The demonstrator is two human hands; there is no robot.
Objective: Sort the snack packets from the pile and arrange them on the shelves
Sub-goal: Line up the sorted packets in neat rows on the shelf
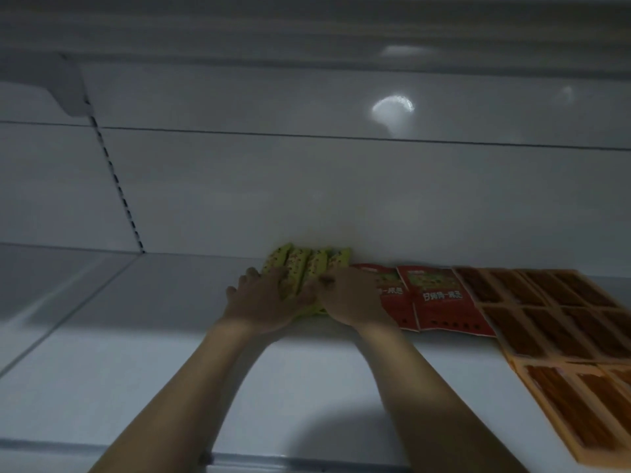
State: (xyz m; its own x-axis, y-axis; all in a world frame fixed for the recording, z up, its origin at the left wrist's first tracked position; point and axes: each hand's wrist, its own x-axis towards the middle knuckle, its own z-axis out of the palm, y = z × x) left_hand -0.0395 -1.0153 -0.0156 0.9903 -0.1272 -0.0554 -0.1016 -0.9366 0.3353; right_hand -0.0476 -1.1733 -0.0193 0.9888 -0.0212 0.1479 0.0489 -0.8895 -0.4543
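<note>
A stack of green speckled snack packets [307, 264] lies on the white shelf [136, 370], against its back wall. My left hand [263, 302] rests flat on the stack's left side with fingers stretched out. My right hand [351, 295] lies on the stack's right side, partly over a red packet; its fingertips are hidden. Two red snack packets [440, 302] lie side by side just to the right. Further right, several orange packets [546, 322] with dark strips are laid out in rows.
The white back wall [307, 186] rises behind the packets, with a slotted upright [117, 186] at the left. Another shelf [307, 25] hangs overhead. The shelf's front edge [102, 448] runs along the bottom of the view.
</note>
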